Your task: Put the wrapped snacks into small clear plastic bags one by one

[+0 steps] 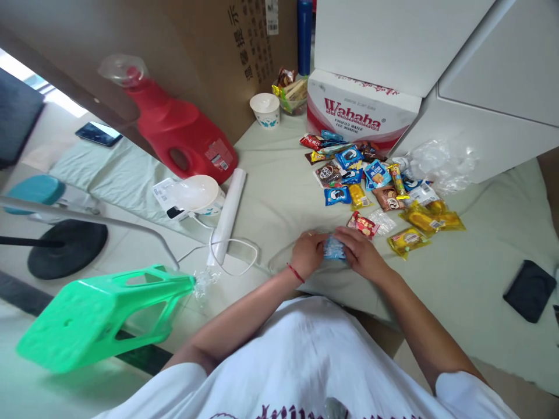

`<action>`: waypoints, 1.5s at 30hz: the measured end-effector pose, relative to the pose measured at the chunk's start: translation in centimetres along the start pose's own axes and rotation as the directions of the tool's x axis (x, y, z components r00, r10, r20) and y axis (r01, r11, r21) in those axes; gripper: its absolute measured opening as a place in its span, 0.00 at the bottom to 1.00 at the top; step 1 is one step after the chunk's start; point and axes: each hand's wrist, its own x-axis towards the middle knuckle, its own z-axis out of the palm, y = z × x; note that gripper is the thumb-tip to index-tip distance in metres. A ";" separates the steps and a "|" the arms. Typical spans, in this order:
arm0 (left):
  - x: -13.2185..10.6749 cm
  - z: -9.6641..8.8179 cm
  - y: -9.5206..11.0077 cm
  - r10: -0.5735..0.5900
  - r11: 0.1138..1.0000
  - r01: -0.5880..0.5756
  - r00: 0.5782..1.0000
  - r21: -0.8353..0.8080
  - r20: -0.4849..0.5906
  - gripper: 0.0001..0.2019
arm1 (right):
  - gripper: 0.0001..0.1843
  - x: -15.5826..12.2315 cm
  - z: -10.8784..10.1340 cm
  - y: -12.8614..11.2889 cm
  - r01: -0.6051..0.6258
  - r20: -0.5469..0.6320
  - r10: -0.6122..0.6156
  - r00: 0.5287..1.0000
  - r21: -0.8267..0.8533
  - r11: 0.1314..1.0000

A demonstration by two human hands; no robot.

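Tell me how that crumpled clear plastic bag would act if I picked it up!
The plastic bag probably feels light, since it looks thin and see-through. All those crinkles suggest it would flop, not stay stiff.

Open cloth (279, 186) front-left, snack packets (378, 174) blocking ahead

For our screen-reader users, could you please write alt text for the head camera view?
A person's left hand and right hand hold a blue packet over pale green cloth. Beyond lie wrapped snacks and a Wahaha box; a red jug is at picture left.
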 end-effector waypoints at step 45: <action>-3.5 2.5 6.3 0.376 0.924 -0.379 0.925 -0.048 -0.061 0.23 | 0.20 -3.0 3.1 -6.8 -0.083 -0.032 0.824 0.566 0.992 0.095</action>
